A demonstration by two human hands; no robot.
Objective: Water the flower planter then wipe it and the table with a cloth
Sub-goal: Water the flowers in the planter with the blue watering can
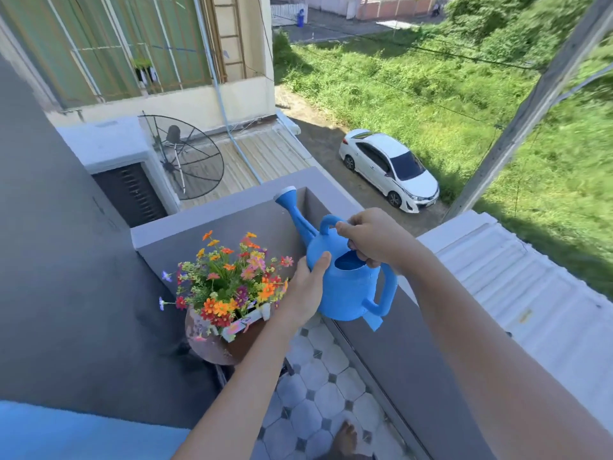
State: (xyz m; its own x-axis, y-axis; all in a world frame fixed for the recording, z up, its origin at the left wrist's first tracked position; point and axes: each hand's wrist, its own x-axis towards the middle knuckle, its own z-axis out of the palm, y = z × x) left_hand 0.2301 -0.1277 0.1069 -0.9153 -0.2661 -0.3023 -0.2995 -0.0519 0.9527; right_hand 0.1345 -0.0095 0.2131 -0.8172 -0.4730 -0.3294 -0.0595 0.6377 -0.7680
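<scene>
Holding: both hands are clamped on the blue watering can (348, 287), which hangs in the air right of the flowers, over the near side of the balcony wall (404, 353).
Right hand (371, 239): closed round the top handle, fingers curled under it.
Left hand (306, 290): pressed flat against the can's left side, thumb up on the shoulder, steadying it.
Can, looks: plain moulded plastic, round belly, open fill hole on top, loop handle at the near right, long spout ending in a pale sprinkler head (288, 193) that points to the far left.
Can, handling: stiff and smooth; probably light by itself, though its weight depends on the water inside (the fill hole shows only blue, so I cannot tell how full it is). A wet side could be slippery, so the top handle looks like the sound grip, with the other palm low on the belly to guide the tilt.
Flower planter (247, 322): small white box of orange, red, pink and purple blooms, sitting on a round brown tabletop (212, 346) to the left, just beside the left wrist.
Spout versus flowers: the head sits beyond and above the blooms, not over them; pouring does not appear to have begun.
Cloth: none seen.
</scene>
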